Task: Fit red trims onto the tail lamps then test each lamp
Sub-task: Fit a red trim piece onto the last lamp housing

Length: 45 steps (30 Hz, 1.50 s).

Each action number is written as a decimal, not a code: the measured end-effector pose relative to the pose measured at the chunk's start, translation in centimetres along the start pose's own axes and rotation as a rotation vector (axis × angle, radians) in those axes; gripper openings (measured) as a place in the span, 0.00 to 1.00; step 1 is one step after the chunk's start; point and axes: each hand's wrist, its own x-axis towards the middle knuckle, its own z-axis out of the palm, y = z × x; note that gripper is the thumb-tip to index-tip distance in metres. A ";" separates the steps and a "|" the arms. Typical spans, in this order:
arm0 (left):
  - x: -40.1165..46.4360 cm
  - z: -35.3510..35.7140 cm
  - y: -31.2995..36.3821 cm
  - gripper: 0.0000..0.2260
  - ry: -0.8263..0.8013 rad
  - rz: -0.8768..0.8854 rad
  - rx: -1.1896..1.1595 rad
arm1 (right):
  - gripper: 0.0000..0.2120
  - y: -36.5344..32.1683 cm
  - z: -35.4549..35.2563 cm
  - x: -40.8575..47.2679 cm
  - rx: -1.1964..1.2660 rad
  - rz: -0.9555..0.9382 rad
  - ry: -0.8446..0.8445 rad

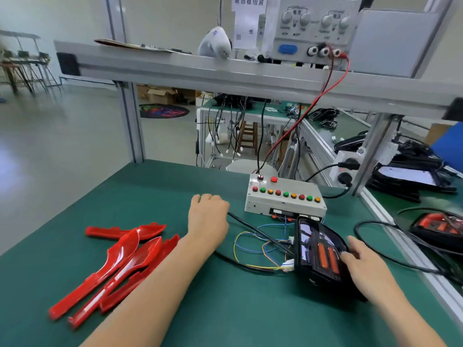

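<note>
A black tail lamp (pixel 318 251) with orange-red inserts lies on the green mat, right of centre, wired to the grey test box (pixel 284 196) with its row of coloured buttons. My right hand (pixel 360 256) holds the lamp's right edge, fingers curled over it. My left hand (pixel 208 214) rests on the mat left of the box, fingers curled down; what is under it is hidden. A black cable (pixel 250 225) runs out from beside that hand toward the lamp. Several red trims (pixel 117 261) lie in a loose pile at the left.
A second tail lamp (pixel 441 227) with black cable lies on the neighbouring bench at right. Thin coloured wires (pixel 253 246) loop between box and lamp. A power supply (pixel 313 28) stands on the overhead aluminium shelf (pixel 175 68), red lead dropping to the box. A power strip (pixel 348 169) hangs on the right post.
</note>
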 end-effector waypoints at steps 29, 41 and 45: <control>-2.0 -0.9 -6.4 0.10 -0.205 -0.373 0.059 | 0.20 -3.8 1.0 -2.6 -0.230 -0.191 0.055; 0.4 -7.8 0.1 0.11 0.338 0.011 -0.842 | 0.18 -5.4 1.1 -3.1 -0.081 -0.482 0.179; 1.9 -9.2 2.2 0.11 0.221 0.011 -1.269 | 0.23 -6.1 1.4 -3.4 -0.029 -0.596 0.140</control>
